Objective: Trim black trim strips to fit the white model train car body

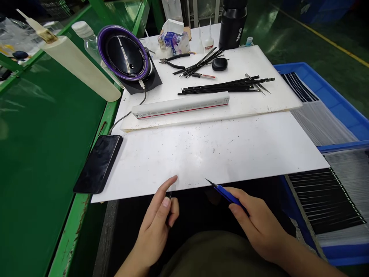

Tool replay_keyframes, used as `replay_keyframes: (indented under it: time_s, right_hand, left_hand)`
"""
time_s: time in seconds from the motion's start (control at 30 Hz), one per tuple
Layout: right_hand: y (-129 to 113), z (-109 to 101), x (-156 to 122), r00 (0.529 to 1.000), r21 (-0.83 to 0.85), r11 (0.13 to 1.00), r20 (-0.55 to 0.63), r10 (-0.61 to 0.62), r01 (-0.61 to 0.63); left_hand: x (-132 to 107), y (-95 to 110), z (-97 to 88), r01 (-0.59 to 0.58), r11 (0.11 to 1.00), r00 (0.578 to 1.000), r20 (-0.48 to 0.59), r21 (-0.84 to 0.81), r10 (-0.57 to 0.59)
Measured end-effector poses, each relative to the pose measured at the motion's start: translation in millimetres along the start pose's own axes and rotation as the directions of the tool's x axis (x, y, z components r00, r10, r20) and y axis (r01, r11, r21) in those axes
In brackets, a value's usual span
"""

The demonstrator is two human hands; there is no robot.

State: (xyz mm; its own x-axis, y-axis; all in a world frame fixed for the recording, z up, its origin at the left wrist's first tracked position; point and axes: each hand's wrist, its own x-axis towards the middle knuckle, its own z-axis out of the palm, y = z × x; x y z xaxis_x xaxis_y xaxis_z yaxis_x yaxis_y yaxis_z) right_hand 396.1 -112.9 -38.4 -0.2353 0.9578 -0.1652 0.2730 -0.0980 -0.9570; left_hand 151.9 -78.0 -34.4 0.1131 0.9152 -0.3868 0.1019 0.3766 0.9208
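Note:
My right hand [256, 219] is closed around blue-handled tweezers [223, 191], whose dark tips point up-left over the front edge of the white board [219, 154]. My left hand [160, 219] sits just below that edge, index finger stretched toward the board, thumb and other fingers pinching a small dark thin piece [170, 196] that I cannot make out. Both hands hover above my lap. Several black strips [227, 86] lie on a raised white slab [259, 100] farther back, beside a long white bar with a red stripe [181, 109].
A black phone [99, 163] lies at the board's left corner. Behind are a purple-rimmed round device [123, 57], cutters [173, 61], glue bottles [209, 40], a black flask [233, 23] and a cream roll [80, 67]. Blue trays [340, 104] with strips stand at the right.

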Motion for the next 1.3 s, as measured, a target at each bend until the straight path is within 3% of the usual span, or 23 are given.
replay_keyframes:
  time_s: [0.13,0.27,0.43,0.6,0.67,0.83,0.97,1.03,1.13,1.2,1.3]
  right_hand:
    - [11,-4,-7,0.995,0.005,1.0,-0.094,0.018,-0.018]
    - [22,-5,-11,0.983,0.04,0.997,-0.171,0.071,-0.065]
    - [33,-5,-14,0.968,0.074,0.995,-0.235,0.084,-0.069]
    - [38,-7,-18,0.931,0.092,0.994,-0.353,0.094,-0.066]
    - [39,-8,-21,0.915,0.106,0.993,-0.393,0.095,-0.057]
    - [41,-10,-23,0.91,0.063,0.998,-0.413,0.042,-0.018]
    - [48,-10,-17,0.898,-0.083,0.995,-0.432,-0.085,0.054]
    - [53,-10,-12,0.867,-0.172,0.979,-0.465,-0.18,0.11]
    - [59,-11,-8,0.827,-0.268,0.949,-0.487,-0.28,0.164]
    - [61,-13,-8,0.821,-0.276,0.949,-0.498,-0.279,0.155]
    - [61,-14,-12,0.824,-0.227,0.964,-0.512,-0.241,0.141]
  left_hand:
    - [5,-24,-4.0,-0.057,0.984,0.986,0.166,0.171,0.029]
    - [11,-39,3.2,-0.136,0.955,0.948,0.315,0.264,0.048]
    - [17,-33,21.9,-0.233,0.9,0.888,0.458,0.37,0.041]
    - [24,-23,34.1,-0.331,0.851,0.771,0.637,0.408,-0.006]
    - [24,-22,35.7,-0.352,0.852,0.748,0.664,0.387,0.007]
    - [22,-22,31.4,-0.309,0.907,0.834,0.539,0.288,0.113]
    - [23,-16,29.1,-0.42,0.846,0.823,0.531,0.329,0.203]
    - [24,-16,32.2,-0.466,0.799,0.814,0.539,0.38,0.218]
    - [24,-20,39.1,-0.48,0.776,0.833,0.49,0.409,0.257]
    - [22,-22,41.1,-0.456,0.781,0.86,0.438,0.427,0.263]
    - [14,-14,36.5,-0.378,0.813,0.873,0.464,0.444,0.153]
